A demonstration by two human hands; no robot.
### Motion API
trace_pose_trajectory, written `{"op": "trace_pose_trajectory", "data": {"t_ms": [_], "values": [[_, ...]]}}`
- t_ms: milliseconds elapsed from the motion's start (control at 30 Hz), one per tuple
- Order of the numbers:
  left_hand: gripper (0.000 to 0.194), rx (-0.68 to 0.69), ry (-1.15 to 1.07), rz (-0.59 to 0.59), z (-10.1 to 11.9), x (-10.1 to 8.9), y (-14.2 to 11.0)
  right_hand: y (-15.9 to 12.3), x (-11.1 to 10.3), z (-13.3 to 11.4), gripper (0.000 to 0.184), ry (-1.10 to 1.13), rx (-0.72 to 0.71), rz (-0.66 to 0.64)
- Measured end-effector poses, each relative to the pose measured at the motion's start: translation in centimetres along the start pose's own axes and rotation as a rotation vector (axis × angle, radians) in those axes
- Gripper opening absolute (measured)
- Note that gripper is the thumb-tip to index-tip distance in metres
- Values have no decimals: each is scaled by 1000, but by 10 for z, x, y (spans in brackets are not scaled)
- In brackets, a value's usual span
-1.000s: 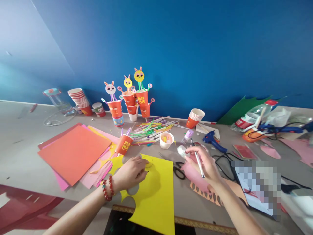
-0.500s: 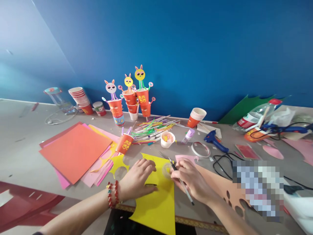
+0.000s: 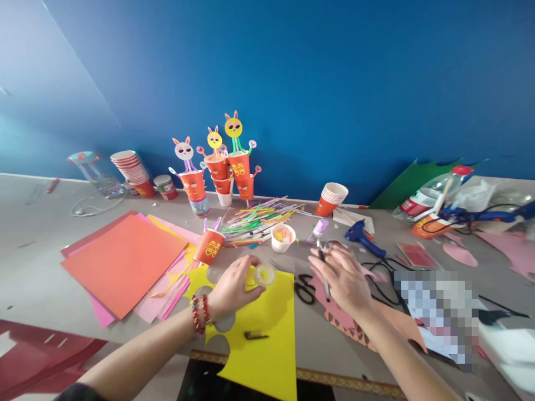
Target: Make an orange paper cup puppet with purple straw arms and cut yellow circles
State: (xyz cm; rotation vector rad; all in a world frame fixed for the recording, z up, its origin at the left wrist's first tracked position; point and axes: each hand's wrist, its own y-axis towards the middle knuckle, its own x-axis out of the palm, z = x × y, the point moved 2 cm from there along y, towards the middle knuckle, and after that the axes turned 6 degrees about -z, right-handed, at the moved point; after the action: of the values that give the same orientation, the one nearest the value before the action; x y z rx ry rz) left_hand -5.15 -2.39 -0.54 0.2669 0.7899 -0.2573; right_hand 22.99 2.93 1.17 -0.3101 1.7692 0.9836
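Note:
My left hand (image 3: pixel 234 283) grips a clear roll of tape (image 3: pixel 264 274) between thumb and fingers, just above a yellow paper sheet (image 3: pixel 263 362) with round cut-outs along its left edge. A small black pen cap (image 3: pixel 256 335) lies on that sheet. To the right, my right hand (image 3: pixel 340 275) is over pink paper with a pen (image 3: pixel 327 292) among its fingers, which are loosely stretched; part of the pen is hidden by them. Black-handled scissors (image 3: pixel 305 289) lie between the yellow sheet and my right hand.
Stacked orange and pink paper (image 3: pixel 129 262) lies left. Behind are a tipped red cup (image 3: pixel 209 247), a white cup of paper pieces (image 3: pixel 283 238), pipe cleaners (image 3: pixel 259 220) and rabbit-faced cup figures (image 3: pixel 240 172). A blue glue gun (image 3: pixel 365 239) with its cable sits right.
My left hand has picked up the tape roll from the yellow sheet. My right hand has moved right with the pen, uncovering the scissors. The view has shifted slightly.

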Motion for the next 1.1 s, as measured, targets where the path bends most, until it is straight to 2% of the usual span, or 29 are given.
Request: {"op": "trace_pose_trajectory", "data": {"t_ms": [67, 100, 300, 467, 600, 700, 800, 933, 1100], "values": [[47, 10, -23, 0, -3, -2, -2, 0, -5, -5, 29, 38, 110, 97], [47, 11, -32, -2, -3, -3, -3, 1, -7, -13, 29, 99, 138, 104], [48, 62, -82, 3, 8, -1, -1, 20, 4, -67, 44, 569, 220, -192], [46, 107, -130, 14, 14, -7, -3, 25, 25, -73, 49, 757, 208, -266], [45, 125, -71, 58, 3, -10, -3, 20, 33, -68, 46, 726, 178, -174], [38, 114, 111, 107, -9, -14, -2, 15, 34, -63, 43, 634, 145, -103], [34, 93, 293, 14, -14, -15, -1, 11, 36, -62, 43, 568, 146, -151], [44, 71, 346, -127, -12, -11, 0, 10, 40, -65, 44, 511, 165, -260], [53, 22, 346, -149, -14, -9, 0, 12, 39, -66, 46, 483, 169, -308]]}}
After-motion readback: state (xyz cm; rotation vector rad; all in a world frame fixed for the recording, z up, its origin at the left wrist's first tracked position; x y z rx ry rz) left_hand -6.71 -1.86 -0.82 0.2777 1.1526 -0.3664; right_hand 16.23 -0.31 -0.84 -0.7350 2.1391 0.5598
